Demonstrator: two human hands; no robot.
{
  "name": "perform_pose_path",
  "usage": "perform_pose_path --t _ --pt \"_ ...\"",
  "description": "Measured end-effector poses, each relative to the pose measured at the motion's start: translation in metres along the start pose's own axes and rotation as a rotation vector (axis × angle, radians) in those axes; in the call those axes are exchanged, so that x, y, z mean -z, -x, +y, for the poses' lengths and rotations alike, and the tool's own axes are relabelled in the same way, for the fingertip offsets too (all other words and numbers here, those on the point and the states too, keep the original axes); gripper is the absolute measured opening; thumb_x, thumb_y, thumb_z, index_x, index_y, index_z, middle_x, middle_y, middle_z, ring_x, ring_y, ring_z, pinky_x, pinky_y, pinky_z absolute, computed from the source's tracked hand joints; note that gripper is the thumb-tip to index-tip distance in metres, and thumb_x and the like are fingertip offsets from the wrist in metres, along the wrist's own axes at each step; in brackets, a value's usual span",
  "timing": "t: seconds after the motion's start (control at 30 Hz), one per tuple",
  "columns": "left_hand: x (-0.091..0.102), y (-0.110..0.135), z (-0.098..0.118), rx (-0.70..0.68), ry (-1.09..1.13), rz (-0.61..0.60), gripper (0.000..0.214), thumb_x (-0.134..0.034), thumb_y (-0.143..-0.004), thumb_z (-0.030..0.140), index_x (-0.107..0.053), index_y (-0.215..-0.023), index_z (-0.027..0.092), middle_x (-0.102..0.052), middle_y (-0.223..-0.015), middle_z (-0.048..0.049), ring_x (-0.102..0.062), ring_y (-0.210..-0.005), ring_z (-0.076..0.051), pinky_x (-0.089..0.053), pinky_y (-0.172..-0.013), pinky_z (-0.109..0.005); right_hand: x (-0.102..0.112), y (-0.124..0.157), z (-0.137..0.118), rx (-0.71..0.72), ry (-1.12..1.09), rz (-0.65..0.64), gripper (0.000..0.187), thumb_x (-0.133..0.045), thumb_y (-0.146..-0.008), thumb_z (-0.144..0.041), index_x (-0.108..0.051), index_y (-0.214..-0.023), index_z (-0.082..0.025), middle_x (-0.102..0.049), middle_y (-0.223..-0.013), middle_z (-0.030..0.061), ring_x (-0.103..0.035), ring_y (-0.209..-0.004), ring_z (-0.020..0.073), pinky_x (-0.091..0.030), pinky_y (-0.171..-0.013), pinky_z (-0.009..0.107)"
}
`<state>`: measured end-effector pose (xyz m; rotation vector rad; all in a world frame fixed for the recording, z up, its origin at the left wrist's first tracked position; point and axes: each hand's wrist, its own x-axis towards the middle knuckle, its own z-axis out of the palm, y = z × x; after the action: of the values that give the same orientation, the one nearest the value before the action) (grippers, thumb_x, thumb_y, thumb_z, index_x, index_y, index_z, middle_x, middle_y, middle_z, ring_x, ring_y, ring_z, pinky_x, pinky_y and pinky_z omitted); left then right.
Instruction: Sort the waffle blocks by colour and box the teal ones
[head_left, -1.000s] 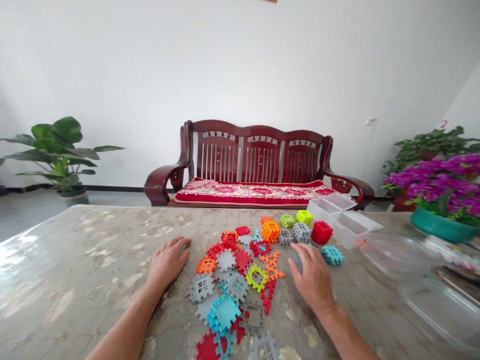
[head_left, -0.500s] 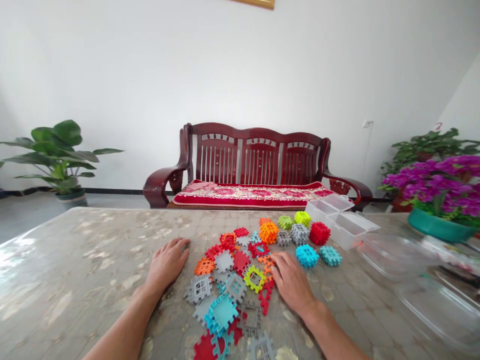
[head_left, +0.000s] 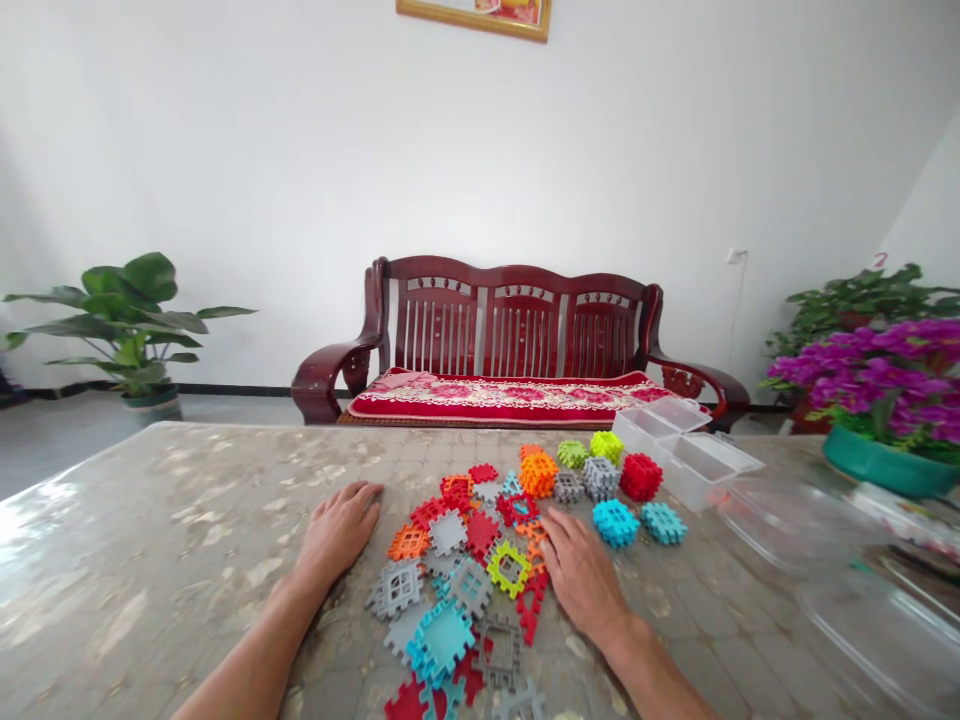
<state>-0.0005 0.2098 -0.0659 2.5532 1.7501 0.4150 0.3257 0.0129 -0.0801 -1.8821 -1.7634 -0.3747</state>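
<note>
The left hand (head_left: 341, 530) is lying flat beside the pile (head_left: 480, 535), fingers loosely straight and holding nothing, while the right hand (head_left: 581, 570) is resting at the pile's edge, half open, fingertips lying right by an orange tile (head_left: 534, 537) (whether they are pinching it, I cannot tell). Doing this well is calling for a light touch, I judge: toothed edges are overlapping here, and hard dragging is risking a snag on the red triangle (head_left: 534, 598) or lime tile (head_left: 495, 568). Stacks (head_left: 602, 478) are standing beyond, near the clear box (head_left: 705, 470). Underneath, the patterned table (head_left: 202, 540) is shining at its left edge, so tiles are probably sliding easily. Behind, a carved bench (head_left: 517, 330) is standing against a white wall (head_left: 562, 130).
</note>
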Motion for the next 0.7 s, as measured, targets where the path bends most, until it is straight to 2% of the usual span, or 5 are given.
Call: perform_pose_path --t 0.23,0.37,0.43,0.53,0.7 --pt "-0.001 0.001 0.000 -0.005 0.013 0.022 0.046 -0.036 -0.095 0.031 -0.062 -0.132 0.025 -0.060 -0.141 -0.0087 -0.056 -0.129 -0.026 -0.042 -0.109 -0.043 0.012 0.000 -0.008 -0.003 -0.030 -0.063 0.022 -0.046 -0.095 -0.014 -0.065 -0.099 -0.023 -0.068 -0.105 0.0055 -0.061 -0.099 0.0226 -0.047 -0.090 0.037" --pt "-0.003 0.001 -0.001 -0.002 0.017 0.013 0.047 -0.035 -0.095 0.032 -0.062 -0.133 0.025 -0.060 -0.142 -0.0087 -0.056 -0.129 -0.026 -0.041 -0.110 -0.044 0.017 0.000 -0.009 -0.006 -0.018 -0.046 0.023 -0.044 -0.095 -0.013 -0.064 -0.090 -0.023 -0.066 -0.093 0.0043 -0.060 -0.091 0.0219 -0.046 -0.087 0.037" --pt "-0.004 0.000 -0.003 -0.034 0.044 0.012 0.047 -0.034 -0.096 0.033 -0.063 -0.131 0.025 -0.060 -0.142 -0.0082 -0.056 -0.130 -0.026 -0.040 -0.111 -0.044 0.016 -0.001 -0.009 -0.001 -0.038 -0.017 0.024 -0.043 -0.096 -0.013 -0.065 -0.096 -0.023 -0.068 -0.100 0.0050 -0.061 -0.096 0.0219 -0.046 -0.092 0.038" --pt "-0.006 -0.001 -0.002 -0.097 0.137 0.010 0.047 -0.034 -0.096 0.038 -0.065 -0.129 0.025 -0.061 -0.141 -0.0071 -0.056 -0.130 -0.026 -0.039 -0.113 -0.044 0.010 -0.007 -0.010 0.029 -0.076 -0.001 0.028 -0.045 -0.096 -0.016 -0.065 -0.113 -0.023 -0.067 -0.121 0.0067 -0.059 -0.113 0.0223 -0.044 -0.102 0.040" --pt "-0.008 -0.001 0.020 -0.168 0.342 -0.016 0.054 -0.029 -0.098 0.046 -0.063 -0.134 0.023 -0.061 -0.143 -0.0066 -0.055 -0.132 -0.024 -0.037 -0.117 -0.043 -0.001 -0.019 -0.017 0.065 -0.084 -0.123 0.034 -0.049 -0.097 -0.023 -0.062 -0.129 -0.020 -0.060 -0.139 0.0087 -0.053 -0.126 0.0250 -0.041 -0.110 0.043"
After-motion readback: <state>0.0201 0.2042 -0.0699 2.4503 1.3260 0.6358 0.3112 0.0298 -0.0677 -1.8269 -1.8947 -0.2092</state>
